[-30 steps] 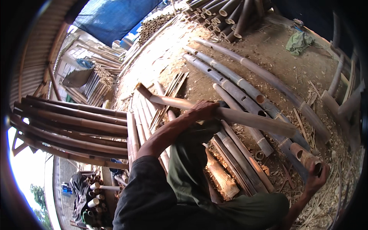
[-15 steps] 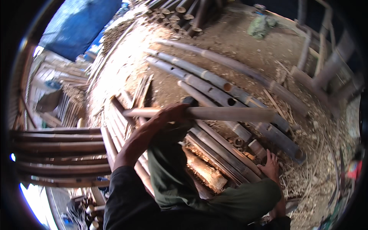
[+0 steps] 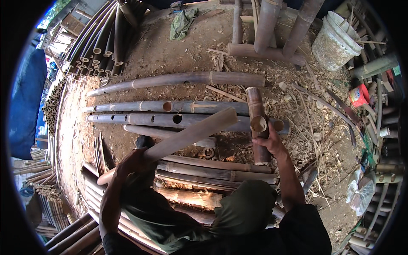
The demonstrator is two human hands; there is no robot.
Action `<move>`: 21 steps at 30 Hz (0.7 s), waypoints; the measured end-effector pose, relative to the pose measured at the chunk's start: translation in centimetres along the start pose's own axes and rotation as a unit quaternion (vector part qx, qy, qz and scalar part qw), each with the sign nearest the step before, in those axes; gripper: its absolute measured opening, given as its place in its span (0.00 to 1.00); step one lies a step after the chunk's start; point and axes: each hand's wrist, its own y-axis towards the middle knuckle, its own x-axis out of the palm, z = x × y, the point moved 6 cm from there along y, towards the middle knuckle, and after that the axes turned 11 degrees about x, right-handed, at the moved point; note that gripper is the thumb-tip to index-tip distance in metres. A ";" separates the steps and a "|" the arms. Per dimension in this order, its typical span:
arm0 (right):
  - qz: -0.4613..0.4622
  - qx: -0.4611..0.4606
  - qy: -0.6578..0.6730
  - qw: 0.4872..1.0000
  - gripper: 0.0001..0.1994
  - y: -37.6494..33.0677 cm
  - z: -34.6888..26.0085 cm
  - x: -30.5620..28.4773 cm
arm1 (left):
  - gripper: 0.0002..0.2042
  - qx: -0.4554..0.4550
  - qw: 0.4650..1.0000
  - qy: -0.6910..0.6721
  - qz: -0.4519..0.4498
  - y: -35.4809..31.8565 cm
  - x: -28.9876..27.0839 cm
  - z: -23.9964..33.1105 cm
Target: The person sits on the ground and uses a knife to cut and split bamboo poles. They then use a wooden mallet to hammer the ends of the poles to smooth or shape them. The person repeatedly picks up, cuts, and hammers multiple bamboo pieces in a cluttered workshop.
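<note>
over the bamboo poles (image 3: 170,120) on the ground, your left hand (image 3: 129,163) is clamped on a pale split bamboo slat (image 3: 191,134) while your right hand (image 3: 268,142) grips an upright short bamboo section (image 3: 257,121), which could tip if the long slat swings into it.

We count four long bamboo poles (image 3: 170,106) on the ground, one white bucket (image 3: 333,42), and one green cloth (image 3: 182,23).

Long poles (image 3: 178,106) lie side by side on ground. Short pole (image 3: 256,111) lies across their right ends. Bucket (image 3: 335,40) far right, behind them.
</note>
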 end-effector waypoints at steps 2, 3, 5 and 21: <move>0.025 -0.037 0.001 0.999 0.47 -0.6 -1.5 0.7 | 0.30 0.024 0.999 -0.022 -0.020 2.3 0.3 0.9; 0.041 -0.074 -0.035 0.996 0.48 -0.8 -2.2 1.4 | 0.30 0.030 0.999 -0.021 -0.028 2.6 0.3 1.0; 0.093 -0.129 -0.119 0.980 0.50 -1.2 -3.4 2.6 | 0.29 0.043 0.999 -0.024 -0.023 2.4 0.4 1.4; 0.118 -0.242 -0.322 0.907 0.54 -0.7 -5.1 4.7 | 0.32 0.096 0.991 -0.062 -0.076 2.2 1.5 1.9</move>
